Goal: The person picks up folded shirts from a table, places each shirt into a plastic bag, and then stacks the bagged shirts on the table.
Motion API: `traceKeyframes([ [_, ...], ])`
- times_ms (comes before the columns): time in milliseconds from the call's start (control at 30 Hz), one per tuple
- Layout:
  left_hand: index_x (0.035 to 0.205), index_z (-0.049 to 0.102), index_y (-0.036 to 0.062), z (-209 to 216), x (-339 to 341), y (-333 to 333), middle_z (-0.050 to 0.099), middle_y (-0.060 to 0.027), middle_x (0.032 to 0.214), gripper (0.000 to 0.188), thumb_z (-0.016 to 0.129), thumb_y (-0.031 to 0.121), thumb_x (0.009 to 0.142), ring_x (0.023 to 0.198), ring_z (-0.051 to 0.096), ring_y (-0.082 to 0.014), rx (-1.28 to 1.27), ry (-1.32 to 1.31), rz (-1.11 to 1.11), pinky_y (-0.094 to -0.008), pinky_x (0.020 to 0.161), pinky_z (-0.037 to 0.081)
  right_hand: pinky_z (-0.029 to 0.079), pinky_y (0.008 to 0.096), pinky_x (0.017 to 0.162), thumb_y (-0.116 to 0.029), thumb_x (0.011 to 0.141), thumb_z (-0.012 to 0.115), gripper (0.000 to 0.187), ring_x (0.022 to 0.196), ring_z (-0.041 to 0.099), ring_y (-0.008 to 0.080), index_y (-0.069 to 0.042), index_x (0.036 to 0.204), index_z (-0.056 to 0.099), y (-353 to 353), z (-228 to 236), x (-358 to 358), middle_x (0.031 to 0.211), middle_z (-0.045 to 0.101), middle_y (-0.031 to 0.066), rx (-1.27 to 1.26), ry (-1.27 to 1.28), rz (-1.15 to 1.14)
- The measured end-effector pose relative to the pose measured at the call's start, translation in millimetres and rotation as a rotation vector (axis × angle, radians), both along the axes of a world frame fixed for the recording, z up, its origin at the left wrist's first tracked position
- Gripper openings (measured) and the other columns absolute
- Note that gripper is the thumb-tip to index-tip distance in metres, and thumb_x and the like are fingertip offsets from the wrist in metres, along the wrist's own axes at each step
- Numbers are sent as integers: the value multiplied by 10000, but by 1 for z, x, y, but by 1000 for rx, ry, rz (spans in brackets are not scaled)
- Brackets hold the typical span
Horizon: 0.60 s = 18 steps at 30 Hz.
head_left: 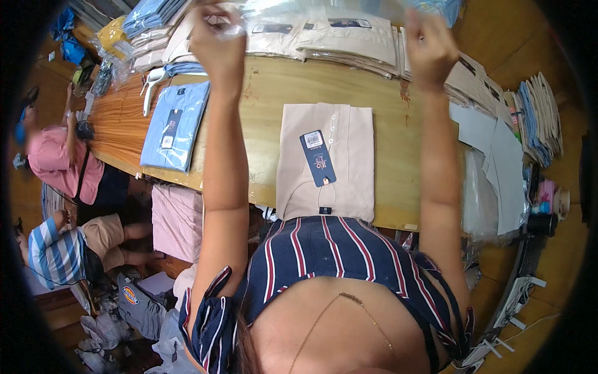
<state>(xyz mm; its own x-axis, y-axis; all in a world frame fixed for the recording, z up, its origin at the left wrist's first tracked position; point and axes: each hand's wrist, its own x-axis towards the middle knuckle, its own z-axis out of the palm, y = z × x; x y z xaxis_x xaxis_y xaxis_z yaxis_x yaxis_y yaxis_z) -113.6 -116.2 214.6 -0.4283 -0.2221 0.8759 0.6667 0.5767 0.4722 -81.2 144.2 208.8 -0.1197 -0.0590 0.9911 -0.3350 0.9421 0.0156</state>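
Reaching across the wooden table (261,124), the left hand (218,43) and right hand (430,53) are curled closed, blurred, seemingly pinching clear plastic film (324,9) stretched between them. A folded beige shirt (358,149) lies flat nearest the body, between the forearms. An uneven pull could split the film or slip it free; the shirt's looped navy tag (317,159) could snag, and low hands could disturb the beige stacks (349,47) beyond.
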Motion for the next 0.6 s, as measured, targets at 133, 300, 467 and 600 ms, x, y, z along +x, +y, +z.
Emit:
traceKeyframes([
  [133, 791, 598, -9, -142, -29, 6, 603, -83, 669, 114, 582, -13, 678, 559, 563, -120, 59, -649, -173, -236, 523, 444, 449, 283, 548, -32, 718, 545, 68, 606, 570, 212, 7, 719, 601, 12, -137, -17, 783, 591, 111, -181, -398, 174],
  [300, 743, 605, -7, -202, -25, 15, 604, -85, 653, 96, 556, -51, 673, 549, 556, -121, 46, -990, -133, -224, 507, 427, 459, 238, 565, 34, 728, 523, 54, 677, 587, 134, 11, 736, 571, 36, -230, -15, 823, 604, 103, -876, -1217, 596],
  [467, 700, 593, -3, -221, -28, 2, 604, -78, 627, 102, 519, -64, 667, 548, 543, -107, 162, -1039, -284, -230, 493, 403, 456, 224, 543, 83, 722, 510, 103, 633, 555, 118, -1, 772, 480, 32, -221, -7, 767, 581, 74, -1207, -1130, 710],
  [600, 718, 551, 10, -229, -13, -8, 561, -12, 663, 100, 520, -73, 671, 557, 456, -58, 291, -1060, -380, -191, 479, 358, 447, 209, 554, 100, 703, 509, 131, 638, 537, 94, -14, 759, 474, 43, -232, 0, 729, 555, 32, -1109, -1277, 721],
])
